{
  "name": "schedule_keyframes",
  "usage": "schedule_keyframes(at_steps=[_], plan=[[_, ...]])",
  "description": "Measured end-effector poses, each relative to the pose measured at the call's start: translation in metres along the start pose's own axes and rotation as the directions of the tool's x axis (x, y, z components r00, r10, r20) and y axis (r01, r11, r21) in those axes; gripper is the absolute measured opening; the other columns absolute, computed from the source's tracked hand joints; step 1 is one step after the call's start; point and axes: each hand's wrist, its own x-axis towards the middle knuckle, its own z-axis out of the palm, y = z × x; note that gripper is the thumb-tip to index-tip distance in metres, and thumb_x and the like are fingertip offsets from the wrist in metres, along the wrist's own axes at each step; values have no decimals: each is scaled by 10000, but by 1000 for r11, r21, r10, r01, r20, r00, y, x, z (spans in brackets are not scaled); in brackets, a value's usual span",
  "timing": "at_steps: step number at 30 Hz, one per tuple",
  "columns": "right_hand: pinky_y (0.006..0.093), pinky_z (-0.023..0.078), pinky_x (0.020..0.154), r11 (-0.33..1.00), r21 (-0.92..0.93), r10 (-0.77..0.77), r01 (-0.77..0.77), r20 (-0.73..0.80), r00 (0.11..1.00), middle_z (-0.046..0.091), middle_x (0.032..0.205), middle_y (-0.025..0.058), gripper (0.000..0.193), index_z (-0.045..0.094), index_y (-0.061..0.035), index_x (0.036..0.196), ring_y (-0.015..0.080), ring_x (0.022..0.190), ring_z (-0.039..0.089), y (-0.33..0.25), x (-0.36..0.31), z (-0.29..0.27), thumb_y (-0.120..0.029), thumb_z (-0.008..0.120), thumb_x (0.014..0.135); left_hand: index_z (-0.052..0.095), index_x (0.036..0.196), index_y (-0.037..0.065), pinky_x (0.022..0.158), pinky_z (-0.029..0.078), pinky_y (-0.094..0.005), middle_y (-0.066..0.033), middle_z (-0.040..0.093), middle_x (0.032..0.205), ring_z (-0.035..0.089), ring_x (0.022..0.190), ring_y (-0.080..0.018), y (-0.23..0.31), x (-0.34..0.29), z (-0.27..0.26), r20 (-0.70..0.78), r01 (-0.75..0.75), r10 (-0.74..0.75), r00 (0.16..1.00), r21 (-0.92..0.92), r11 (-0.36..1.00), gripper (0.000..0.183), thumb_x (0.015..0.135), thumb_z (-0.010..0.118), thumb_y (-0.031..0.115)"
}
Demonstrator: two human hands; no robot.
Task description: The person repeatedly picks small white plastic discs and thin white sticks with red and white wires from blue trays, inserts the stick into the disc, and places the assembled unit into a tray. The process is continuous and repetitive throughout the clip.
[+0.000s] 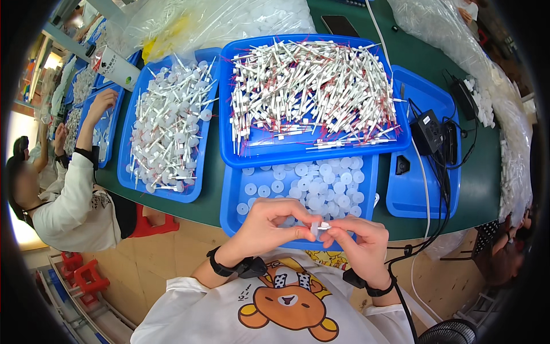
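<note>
My left hand (275, 222) pinches a small translucent white disc (315, 228) by its rim. Against it, my right hand (362, 241) pinches a thin white stick-like part (325, 226), which meets the middle of the disc. Both hands are over the near edge of a blue tray (230, 198) holding loose translucent discs. Overlapping this tray's far side is a larger blue tray (315, 155), heaped with white sticks that have thin red ends. To the left, another blue tray (193, 192) contains discs with white sticks through them.
A shallow blue tray (395, 200) on the right carries black power adapters (427, 132) and cables. A phone (339, 26) lies at the back near clear plastic bags (229, 20). Beside a white cup (117, 69), a person (69, 198) works at the left.
</note>
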Motion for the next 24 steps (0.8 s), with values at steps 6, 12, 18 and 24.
schedule_keyframes(at_steps=[6,12,18,24], plan=[[294,510,656,853,-471,-203,225,97,974,764,812,63,168,760,-10,1051,176,707,691,-6,4,-6,-1,715,890,766,1064,13,763,550,-305,-93,761,977,718,870,-210,8,2,2,7,-69,72,997,412,908,239,836,807,73],[322,493,678,918,-352,-178,182,45,983,762,806,65,180,756,-25,1068,206,691,679,0,3,-4,-31,725,890,767,1095,21,771,554,-311,-97,763,1003,715,870,-215,7,2,-1,5,-62,66,998,397,916,255,850,800,80],[300,486,708,832,-482,-281,277,65,958,767,830,85,230,757,5,1057,195,739,678,-12,8,-3,9,773,827,760,1113,22,811,559,-325,-105,763,1067,713,916,-216,4,-2,3,-82,-72,102,991,306,949,265,853,799,58],[340,486,712,833,-475,-280,285,84,956,736,814,80,233,748,-4,1061,231,727,654,-14,6,-10,-23,779,830,756,1119,17,850,567,-342,-116,761,1115,723,977,-228,0,-1,2,-100,-126,159,982,278,952,281,841,800,27]])
